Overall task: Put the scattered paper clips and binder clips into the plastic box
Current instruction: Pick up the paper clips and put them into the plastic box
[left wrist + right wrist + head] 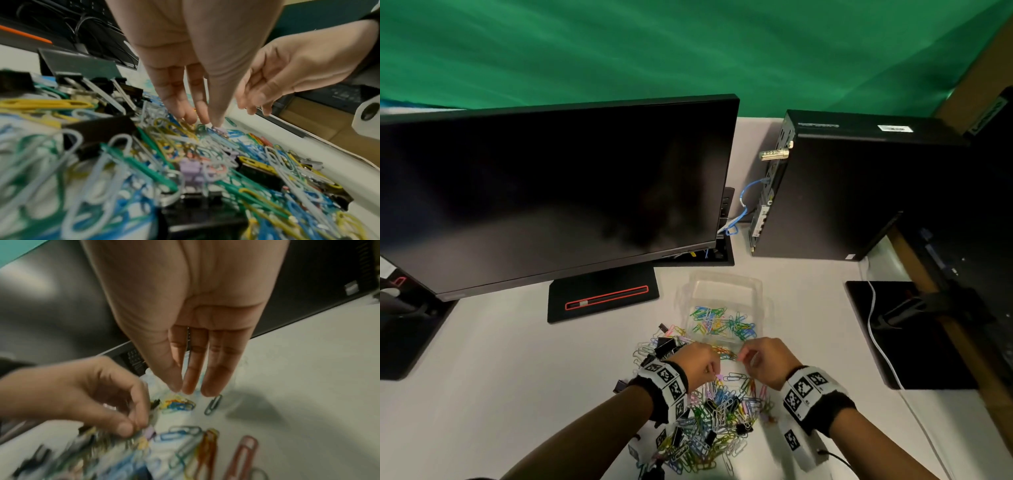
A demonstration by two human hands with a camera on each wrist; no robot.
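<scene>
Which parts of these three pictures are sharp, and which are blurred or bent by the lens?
Head view: the monitor edge bows from the wide lens; the box is faint and see-through. Left wrist view: the clips nearest the camera are smeared, those by the left hand fingertips clearer. Right wrist view: the right hand is fairly sharp and throws a soft shadow on the table; the lower left corner is streaked.

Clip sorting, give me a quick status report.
Left hand pinches a lilac clip at the pile. Right hand open, holding nothing. Plastic box part filled with paper clips; most still on the desk. Nothing blocks the box.
</scene>
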